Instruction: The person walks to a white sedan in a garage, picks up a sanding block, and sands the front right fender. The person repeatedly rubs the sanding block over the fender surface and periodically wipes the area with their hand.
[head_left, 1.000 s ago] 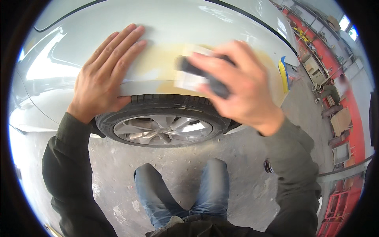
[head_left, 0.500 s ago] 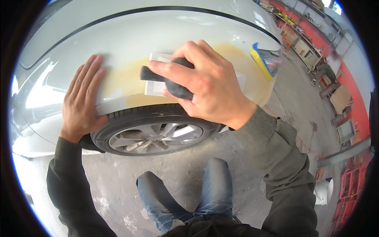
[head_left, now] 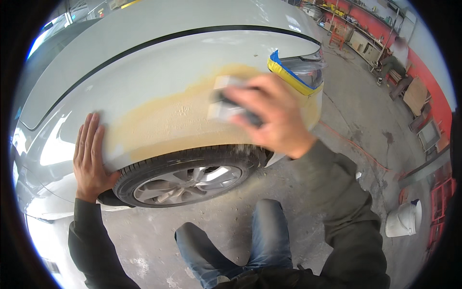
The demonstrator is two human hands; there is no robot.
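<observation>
My left hand (head_left: 91, 161) lies flat on the pale car fender (head_left: 125, 72), left of the wheel arch, with its fingers stretched out and thumb beside the tyre (head_left: 192, 160). Blurred by motion, my right hand (head_left: 278, 111) is closed round the black handle of a sanding block (head_left: 217, 110) with a white base. The block is against the right part of a broad yellowish-tan filler patch (head_left: 161, 123), which runs along the fender above the arch. Light crumbs or dust spots show on the patch.
Blue and yellow tape (head_left: 288, 77) edges the headlight (head_left: 305, 72) at the right. A white bucket (head_left: 402, 221) stands on the concrete floor (head_left: 231, 207). A person (head_left: 397, 55) sits far right, near shelves and a red wall. A thin hose (head_left: 356, 147) crosses the floor.
The sanding block and my right hand have moved right along the filler patch, uncovering its middle. My left hand stays flat on the fender. The whole view has shifted slightly.
</observation>
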